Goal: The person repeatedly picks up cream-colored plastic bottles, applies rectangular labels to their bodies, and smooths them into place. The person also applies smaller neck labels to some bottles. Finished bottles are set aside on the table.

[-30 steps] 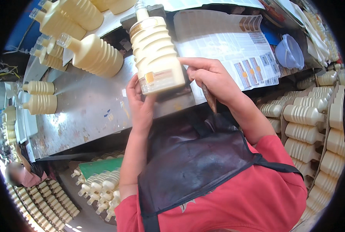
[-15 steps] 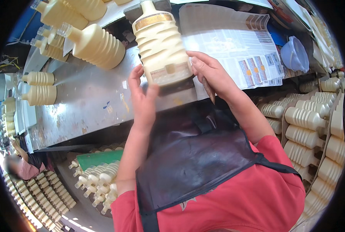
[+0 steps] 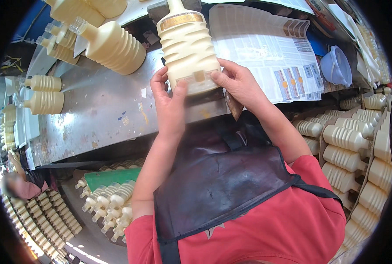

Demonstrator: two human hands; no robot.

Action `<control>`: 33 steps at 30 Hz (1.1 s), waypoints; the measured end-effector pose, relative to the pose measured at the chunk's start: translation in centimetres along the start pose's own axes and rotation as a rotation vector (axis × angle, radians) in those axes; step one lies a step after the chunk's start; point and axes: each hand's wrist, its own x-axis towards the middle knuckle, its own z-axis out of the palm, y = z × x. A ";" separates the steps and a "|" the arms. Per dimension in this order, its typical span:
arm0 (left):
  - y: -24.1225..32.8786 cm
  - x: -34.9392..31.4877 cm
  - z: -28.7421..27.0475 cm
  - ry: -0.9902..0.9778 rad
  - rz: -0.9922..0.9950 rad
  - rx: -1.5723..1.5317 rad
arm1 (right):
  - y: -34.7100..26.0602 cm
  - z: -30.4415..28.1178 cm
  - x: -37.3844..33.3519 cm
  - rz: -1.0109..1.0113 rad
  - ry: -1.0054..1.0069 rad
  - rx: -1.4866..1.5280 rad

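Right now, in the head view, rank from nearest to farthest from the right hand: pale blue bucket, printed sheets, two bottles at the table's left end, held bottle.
1. Held bottle: touching the right hand, on its left.
2. Printed sheets: just beyond and right.
3. Pale blue bucket: farther right.
4. Two bottles: far left, at the table's end.

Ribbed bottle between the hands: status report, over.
Left hand and right hand on cream bottle, near its base. Brown pointed tool juts below right hand. Label sheets right of bottle, nothing visibly in the way.
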 end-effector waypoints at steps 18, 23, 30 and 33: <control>0.1 0.2 0.2 0.007 0.001 0.079 | -6.4 1.1 -3.2 -0.286 0.166 -0.660; -0.2 0.2 -0.1 0.036 0.037 0.081 | -6.0 0.4 -3.0 -0.198 0.269 -0.491; -0.7 1.1 0.7 0.087 0.149 0.380 | -3.0 0.7 -3.4 -0.077 0.235 -0.321; -1.4 1.1 0.6 0.036 0.177 0.198 | -0.8 -1.4 -2.5 0.093 0.218 -0.146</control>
